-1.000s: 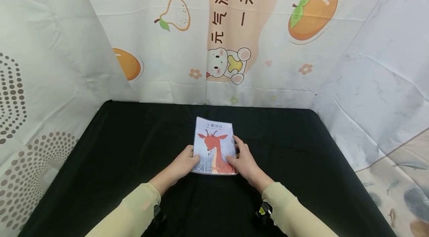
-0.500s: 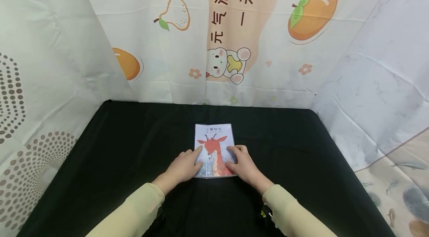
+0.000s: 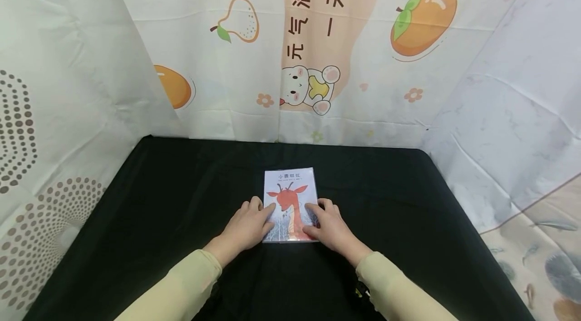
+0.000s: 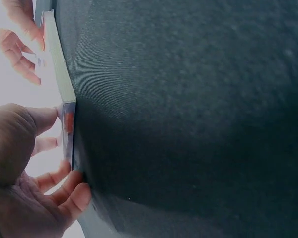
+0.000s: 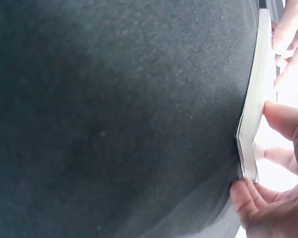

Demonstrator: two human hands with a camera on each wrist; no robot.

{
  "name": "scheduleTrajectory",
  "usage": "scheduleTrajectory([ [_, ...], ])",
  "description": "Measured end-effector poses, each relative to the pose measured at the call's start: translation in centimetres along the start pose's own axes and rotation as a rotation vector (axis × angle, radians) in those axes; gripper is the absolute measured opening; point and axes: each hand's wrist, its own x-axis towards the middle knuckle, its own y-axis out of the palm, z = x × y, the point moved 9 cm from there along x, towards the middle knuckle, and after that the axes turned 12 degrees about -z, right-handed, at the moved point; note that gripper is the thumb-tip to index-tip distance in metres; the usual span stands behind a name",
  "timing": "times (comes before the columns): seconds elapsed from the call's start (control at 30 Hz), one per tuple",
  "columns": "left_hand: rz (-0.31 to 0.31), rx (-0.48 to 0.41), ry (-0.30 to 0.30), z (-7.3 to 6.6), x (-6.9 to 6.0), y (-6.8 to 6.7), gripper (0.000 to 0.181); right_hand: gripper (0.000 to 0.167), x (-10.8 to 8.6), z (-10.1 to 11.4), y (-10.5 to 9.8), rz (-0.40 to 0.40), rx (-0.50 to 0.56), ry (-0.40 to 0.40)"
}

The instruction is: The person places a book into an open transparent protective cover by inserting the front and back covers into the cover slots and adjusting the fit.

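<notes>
A picture book (image 3: 290,195) with a red deer on its pale blue cover lies flat on the black cloth. My left hand (image 3: 242,223) holds its left side: thumb and forefinger lie on the cover, while the other fingers curl against the side edge. At the right side, my right hand (image 3: 333,225) holds it in much the same way. From the left wrist, the book's page edge (image 4: 59,64) shows, with the left hand (image 4: 37,168) close at its corner. The right wrist view shows the white pages (image 5: 256,84) and the right hand's fingertips at the book's corner.
A black cloth (image 3: 181,180) covers the table. White curtains (image 3: 354,124) with printed fruit and a cartoon bear hang behind it. A spotted curtain (image 3: 59,109) stands at the left, and another patterned curtain (image 3: 508,109) at the right.
The book has come down from a tilted, raised position to lie flat on the cloth, slightly nearer me. Both forefingers have moved from its sides onto the cover.
</notes>
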Motion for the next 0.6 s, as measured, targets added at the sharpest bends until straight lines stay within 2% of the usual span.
scheduleTrajectory([
  [0.13, -0.025, 0.040, 0.090, -0.4, -0.2, -0.1, 0.058, 0.056, -0.1, 0.3, -0.1, -0.003, -0.055, -0.061],
  [0.3, -0.006, 0.014, 0.175, -0.6, -0.6, 0.2, 0.057, 0.055, -0.4, 0.7, 0.1, 0.026, -0.098, -0.144],
  [0.43, 0.015, -0.013, 0.196, -0.5, -0.9, 0.4, 0.061, 0.053, -0.8, 1.3, 0.0, 0.030, -0.147, -0.248],
  [0.6, 0.080, -0.079, 0.179, -0.2, -1.3, 0.6, 0.074, 0.049, -1.8, 2.4, -0.5, -0.010, -0.180, -0.448],
])
